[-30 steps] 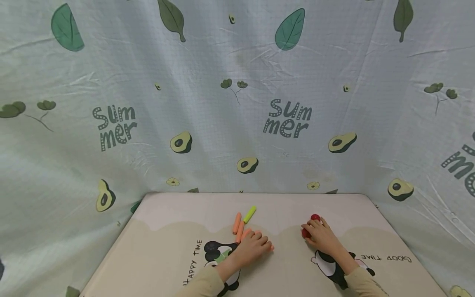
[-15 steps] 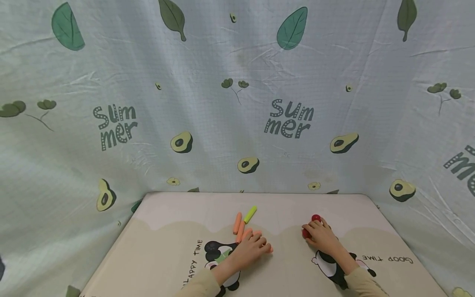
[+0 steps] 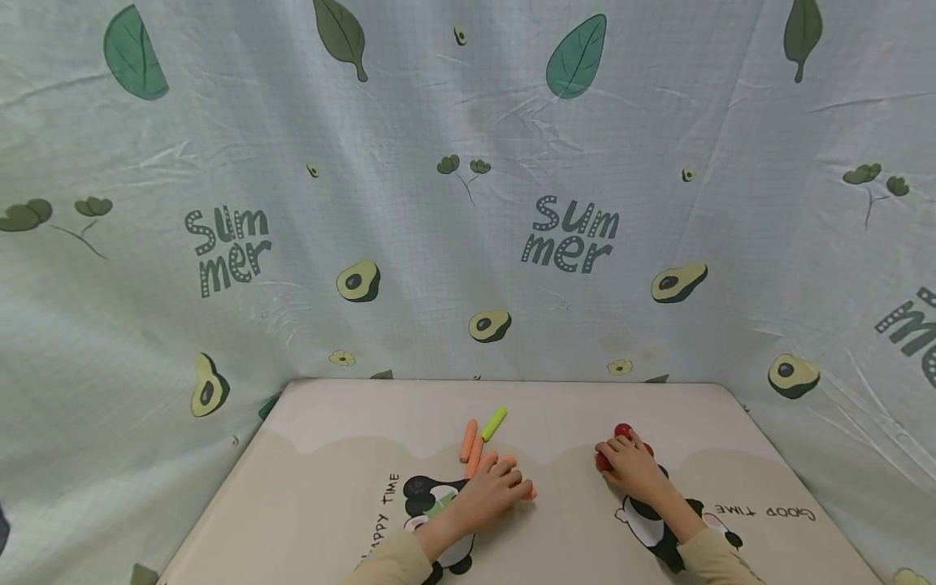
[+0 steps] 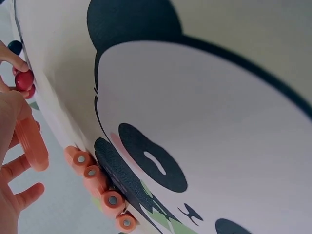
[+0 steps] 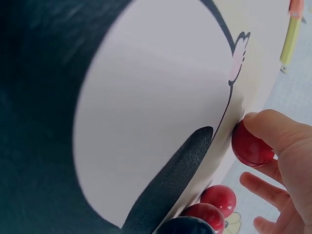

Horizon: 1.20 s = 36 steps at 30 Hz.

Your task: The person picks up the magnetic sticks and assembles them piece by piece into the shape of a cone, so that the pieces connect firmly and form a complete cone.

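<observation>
My left hand point(image 3: 491, 491) lies on the panda mat point(image 3: 329, 496) over a row of orange sticks point(image 4: 97, 181). It grips one orange stick point(image 4: 31, 144) between thumb and fingers, and the stick's tip point(image 3: 532, 491) pokes out past the fingers. Two more orange sticks point(image 3: 470, 443) and a yellow-green stick point(image 3: 493, 422) lie just beyond it. My right hand point(image 3: 630, 465) pinches a red ball point(image 5: 251, 146) with thumb and fingers. Two other red balls point(image 5: 218, 200) and a dark ball point(image 5: 187, 226) sit close by it.
A pale cloth point(image 3: 468, 203) printed with avocados, leaves and "Summer" hangs behind and beside the mat. The mat's far edge point(image 3: 512, 382) meets the cloth. Panda prints and lettering point(image 3: 764, 511) mark the mat near my sleeves.
My left hand has slid slightly back toward me over the orange sticks. The right hand stays on the red balls.
</observation>
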Tool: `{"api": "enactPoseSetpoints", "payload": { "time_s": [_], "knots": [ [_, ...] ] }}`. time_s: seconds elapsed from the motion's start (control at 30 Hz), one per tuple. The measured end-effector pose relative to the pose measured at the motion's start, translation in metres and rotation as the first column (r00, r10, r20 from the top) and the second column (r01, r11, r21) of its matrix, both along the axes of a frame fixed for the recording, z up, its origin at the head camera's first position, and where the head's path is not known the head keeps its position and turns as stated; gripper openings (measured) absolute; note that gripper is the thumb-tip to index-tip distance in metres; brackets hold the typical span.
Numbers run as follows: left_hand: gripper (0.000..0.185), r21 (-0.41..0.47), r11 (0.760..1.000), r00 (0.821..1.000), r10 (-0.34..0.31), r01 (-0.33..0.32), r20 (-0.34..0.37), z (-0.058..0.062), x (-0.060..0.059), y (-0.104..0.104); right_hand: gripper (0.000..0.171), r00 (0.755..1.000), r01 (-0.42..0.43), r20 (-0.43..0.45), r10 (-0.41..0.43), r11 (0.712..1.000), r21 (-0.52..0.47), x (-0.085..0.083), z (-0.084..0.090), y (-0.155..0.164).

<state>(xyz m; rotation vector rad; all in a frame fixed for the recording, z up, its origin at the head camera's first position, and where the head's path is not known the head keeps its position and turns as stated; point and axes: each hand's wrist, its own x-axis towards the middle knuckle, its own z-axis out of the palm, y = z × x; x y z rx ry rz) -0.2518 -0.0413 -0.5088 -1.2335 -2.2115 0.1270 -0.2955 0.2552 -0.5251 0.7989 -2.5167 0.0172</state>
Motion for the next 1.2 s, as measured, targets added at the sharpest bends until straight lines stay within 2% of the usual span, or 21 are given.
{"api": "enactPoseSetpoints", "payload": {
  "time_s": [0.27, 0.4, 0.6, 0.8, 0.97, 1.07, 1.2],
  "knots": [
    [0.01, 0.006, 1.0, 0.999, -0.019, 0.019, 0.047, 0.0, -0.001, 0.001, 0.038, 0.998, 0.011, 0.06, -0.011, 1.0, -0.01, 0.0, 0.0, 0.0],
    [0.004, 0.031, 0.999, 0.999, -0.041, 0.041, 0.012, 0.001, -0.002, 0.001, 0.037, 0.998, -0.001, 0.057, 0.002, 1.0, -0.013, -0.001, 0.001, 0.001],
    [0.006, 0.065, 0.996, 0.997, -0.056, 0.059, -0.048, 0.006, 0.0, 0.002, 0.034, 0.999, -0.047, 0.014, 0.047, 0.999, -0.007, 0.001, 0.0, 0.001],
    [0.007, 0.047, 0.998, 0.997, -0.038, 0.042, -0.074, 0.008, 0.0, 0.001, 0.034, 0.997, -0.055, 0.063, 0.055, 0.998, 0.007, 0.009, 0.006, -0.003],
    [0.018, 0.033, 0.999, 0.996, -0.032, 0.035, -0.086, 0.01, 0.001, 0.0, 0.037, 0.995, -0.1, 0.013, 0.1, 0.995, 0.001, 0.013, 0.006, -0.008],
    [0.015, 0.026, 0.999, 0.996, -0.024, 0.027, -0.081, 0.01, 0.001, 0.0, 0.042, 0.994, -0.113, -0.007, 0.114, 0.994, 0.007, 0.014, 0.005, -0.012],
    [0.011, 0.016, 1.0, 0.997, -0.015, 0.017, -0.077, 0.009, 0.002, 0.001, 0.042, 0.996, -0.088, -0.001, 0.088, 0.996, 0.033, 0.017, 0.004, -0.017]
  ]
}}
